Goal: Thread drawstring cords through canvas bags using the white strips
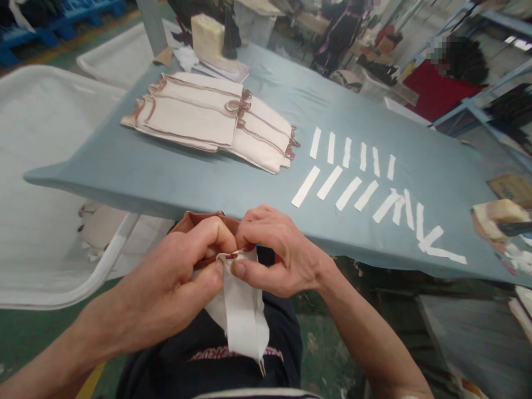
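Note:
My left hand [193,263] and my right hand [276,252] meet at the table's near edge, both pinching the brown-trimmed edge of a cream fabric piece [245,316]. Its white cloth hangs down in front of my dark clothing. Brown material [187,221] shows behind my left fingers, partly hidden by both hands. Farther back on the table lies a stack of cream fabric pieces with brown piping [191,111]. To its right, several white strips [305,187] are spread out in two rough rows.
The table [291,83] has a blue-grey cover. White plastic tubs [41,100] stand at the left, one with cream pieces inside. A yellowish foam block [208,39] sits at the far end, another [496,213] at the right edge. People and shelving are in the background.

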A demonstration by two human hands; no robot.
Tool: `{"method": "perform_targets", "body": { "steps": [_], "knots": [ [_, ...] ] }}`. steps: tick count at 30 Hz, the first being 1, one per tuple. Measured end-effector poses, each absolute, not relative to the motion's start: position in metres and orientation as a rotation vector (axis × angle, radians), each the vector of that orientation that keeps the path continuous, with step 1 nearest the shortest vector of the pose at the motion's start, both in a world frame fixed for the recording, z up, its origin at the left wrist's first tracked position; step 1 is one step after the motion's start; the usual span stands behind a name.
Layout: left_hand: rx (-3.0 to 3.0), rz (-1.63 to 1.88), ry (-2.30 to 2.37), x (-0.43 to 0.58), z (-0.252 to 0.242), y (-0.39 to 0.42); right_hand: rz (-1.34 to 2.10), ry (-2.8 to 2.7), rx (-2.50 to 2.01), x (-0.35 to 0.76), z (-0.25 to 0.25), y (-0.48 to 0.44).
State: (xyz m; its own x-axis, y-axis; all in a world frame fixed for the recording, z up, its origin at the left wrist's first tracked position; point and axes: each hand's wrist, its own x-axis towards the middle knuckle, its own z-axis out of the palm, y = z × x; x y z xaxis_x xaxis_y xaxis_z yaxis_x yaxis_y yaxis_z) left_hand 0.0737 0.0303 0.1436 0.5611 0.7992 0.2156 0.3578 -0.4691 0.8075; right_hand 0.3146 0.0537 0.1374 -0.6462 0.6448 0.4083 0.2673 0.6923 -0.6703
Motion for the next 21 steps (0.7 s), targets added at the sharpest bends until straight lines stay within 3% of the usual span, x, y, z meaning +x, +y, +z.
{"method": "perform_targets", "body": {
  "steps": [7, 14, 21],
  "knots": [
    [2.222, 1.027, 0.862, 0.076, 0.123, 0.033, 1.243, -1.907, -0.951, 0.303, 0.139, 0.043],
    [2.432, 1.239, 0.494, 0.077, 0.098, 0.048, 1.900, -1.403, -1.041, 0.297, 0.140, 0.036],
    [2.440, 1.215, 0.460, 0.076, 0.085, 0.054, 2.084, -1.206, -1.119, 0.294, 0.134, 0.037]
  ]
}}
